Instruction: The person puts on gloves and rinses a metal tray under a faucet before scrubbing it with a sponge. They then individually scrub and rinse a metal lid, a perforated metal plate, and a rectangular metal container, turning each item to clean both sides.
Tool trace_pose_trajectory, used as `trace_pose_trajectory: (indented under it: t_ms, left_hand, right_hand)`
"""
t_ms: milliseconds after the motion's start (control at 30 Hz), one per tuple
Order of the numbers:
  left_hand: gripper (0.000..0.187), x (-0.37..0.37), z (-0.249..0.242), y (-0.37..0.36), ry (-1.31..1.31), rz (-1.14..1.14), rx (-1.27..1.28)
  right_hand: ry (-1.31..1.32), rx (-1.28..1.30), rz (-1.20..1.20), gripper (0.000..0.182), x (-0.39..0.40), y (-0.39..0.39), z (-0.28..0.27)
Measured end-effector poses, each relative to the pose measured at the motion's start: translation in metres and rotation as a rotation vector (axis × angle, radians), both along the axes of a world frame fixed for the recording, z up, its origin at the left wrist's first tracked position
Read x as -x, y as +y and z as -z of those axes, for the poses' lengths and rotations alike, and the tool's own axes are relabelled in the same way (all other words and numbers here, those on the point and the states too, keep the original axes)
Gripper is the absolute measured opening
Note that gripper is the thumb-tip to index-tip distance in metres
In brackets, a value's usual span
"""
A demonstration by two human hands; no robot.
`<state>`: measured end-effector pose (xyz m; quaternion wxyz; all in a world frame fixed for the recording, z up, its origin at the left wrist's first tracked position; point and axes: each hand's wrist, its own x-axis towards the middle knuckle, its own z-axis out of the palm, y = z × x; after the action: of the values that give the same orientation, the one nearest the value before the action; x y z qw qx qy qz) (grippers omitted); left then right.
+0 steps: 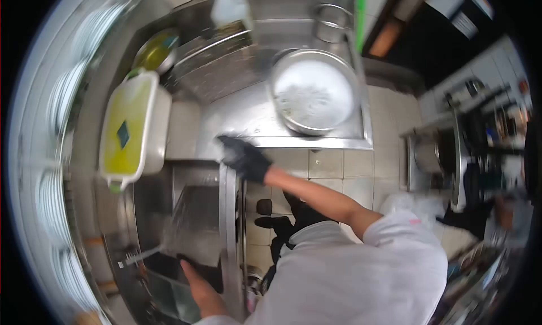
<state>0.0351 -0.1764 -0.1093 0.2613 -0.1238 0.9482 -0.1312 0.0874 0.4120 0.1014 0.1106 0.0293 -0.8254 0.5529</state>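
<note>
My right hand [245,158], in a black glove, is stretched out over the front edge of the steel counter [237,119]. Motion smears its fingers, and a greyish patch shows at them that I cannot make out. To its right on the counter stands a large steel pot [316,96] full of white foam. My left hand [203,273], also black-gloved, is low over the sink [197,218], beside a clear container [172,297]. Its fingers blend into the dark basin, so their grip is hidden. A thin pale spout-like piece [141,255] reaches in near that hand.
A white tub [152,122] with yellow contents or lid sits on the left ledge, a steel bowl [158,54] behind it. A plastic jug [230,12] and a smaller steel pot [332,23] stand at the back. Stacked plates [53,206] line the far left.
</note>
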Motion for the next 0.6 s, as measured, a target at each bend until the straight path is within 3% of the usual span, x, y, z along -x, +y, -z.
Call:
trace_pose_trajectory:
  t_ms: [67, 100, 167, 200, 233, 267, 300, 367, 400, 467, 567, 600]
  left_hand:
    - [0.050, -0.007, 0.000, -0.016, 0.073, -0.072, -0.060]
    - [0.050, -0.013, 0.001, -0.027, 0.117, -0.114, -0.087]
    - [0.050, -0.032, 0.003, -0.044, 0.192, -0.225, -0.122]
    - [0.050, -0.038, 0.008, -0.049, 0.232, -0.287, -0.149]
    - [0.050, -0.049, 0.013, -0.055, 0.265, -0.351, -0.167]
    - [0.050, -0.066, 0.022, -0.064, 0.301, -0.426, -0.194]
    - [0.050, -0.074, 0.023, -0.065, 0.341, -0.489, -0.213]
    - [0.049, -0.084, 0.040, -0.078, 0.403, -0.581, -0.250]
    - [0.049, -0.085, 0.051, -0.085, 0.432, -0.611, -0.264]
    - [0.049, -0.088, 0.070, -0.097, 0.494, -0.657, -0.307]
    - [0.052, -0.085, 0.091, -0.101, 0.529, -0.667, -0.356]
    - [0.054, -0.090, 0.067, -0.088, 0.558, -0.768, -0.433]
  right_hand:
    - [0.066, -0.100, 0.159, 0.070, -0.010, 0.046, -0.011]
    - [0.203, -0.318, 0.273, 0.066, -0.012, 0.072, -0.007]
    - [0.115, -0.157, 0.297, 0.066, -0.019, 0.116, -0.020]
    - [0.302, -0.720, 0.377, 0.063, -0.025, 0.128, -0.033]
    - [0.105, -0.449, 0.439, 0.064, -0.024, 0.133, -0.039]
    - [0.169, -0.690, 0.429, 0.067, -0.017, 0.155, -0.022]
    - [0.123, -0.770, 0.405, 0.070, -0.015, 0.175, -0.003]
    - [-0.193, -0.714, 0.364, 0.078, -0.012, 0.187, 0.009]
    - [-0.480, -0.862, 0.309, 0.078, -0.005, 0.187, 0.003]
    - [-0.532, -1.086, 0.061, 0.073, -0.004, 0.217, 0.039]
    - [-0.668, -1.111, 0.006, 0.070, -0.013, 0.231, 0.045]
    - [-0.696, -1.119, 0.006, 0.068, -0.017, 0.236, 0.047]
